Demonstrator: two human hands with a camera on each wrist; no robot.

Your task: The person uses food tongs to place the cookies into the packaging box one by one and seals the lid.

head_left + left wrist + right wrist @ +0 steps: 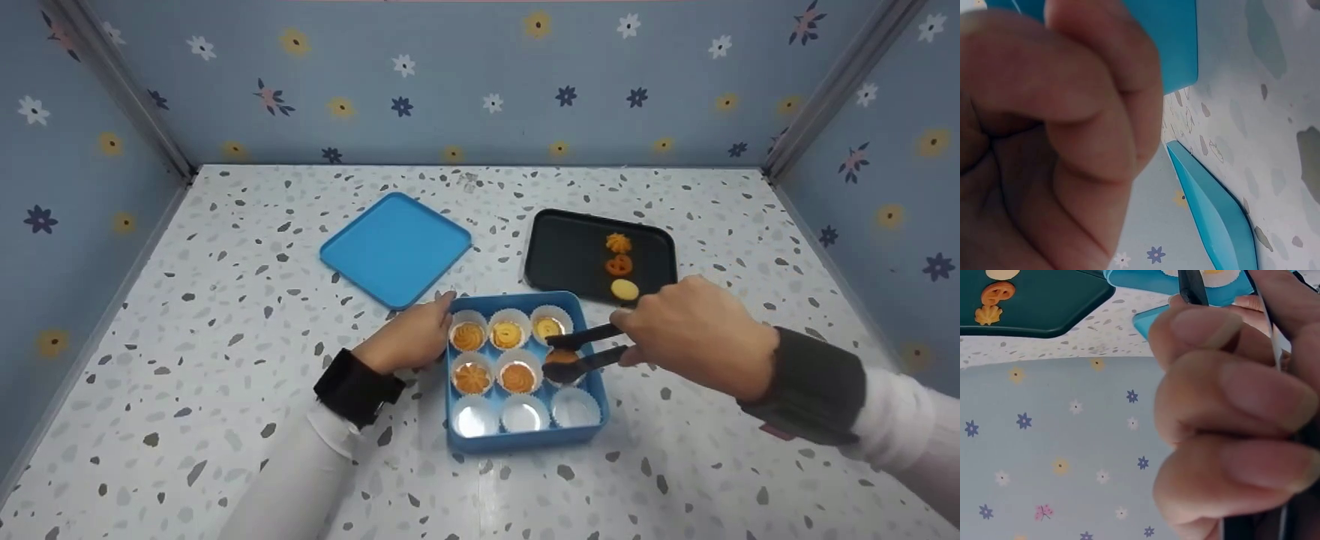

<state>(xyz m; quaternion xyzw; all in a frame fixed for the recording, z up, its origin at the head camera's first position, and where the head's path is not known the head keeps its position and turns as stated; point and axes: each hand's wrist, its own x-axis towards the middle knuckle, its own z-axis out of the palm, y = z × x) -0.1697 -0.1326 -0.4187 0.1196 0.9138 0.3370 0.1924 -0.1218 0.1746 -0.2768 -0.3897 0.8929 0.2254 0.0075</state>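
A blue box [525, 445] with rows of white paper cups stands in the middle of the head view. Cookies [470, 378] fill the back row and the left and middle cups of the second row; the front cups [525, 414] show bare bottoms. My left hand [412, 330] holds the box's left wall, its fingers bent in the left wrist view. With curled fingers my right hand [694, 337] grips black tongs [600, 360]. Their tips are around a round brown cookie [561, 357] at the second row's right cup, partly hiding it.
Behind the box to the right lies a black tray [566, 251] with a star-shaped cookie [619, 242], a pretzel [619, 265] and a pale oval cookie [624, 289]. The blue lid [397, 247] rests back left, near the box. Flowered panels [480, 75] enclose the speckled table.
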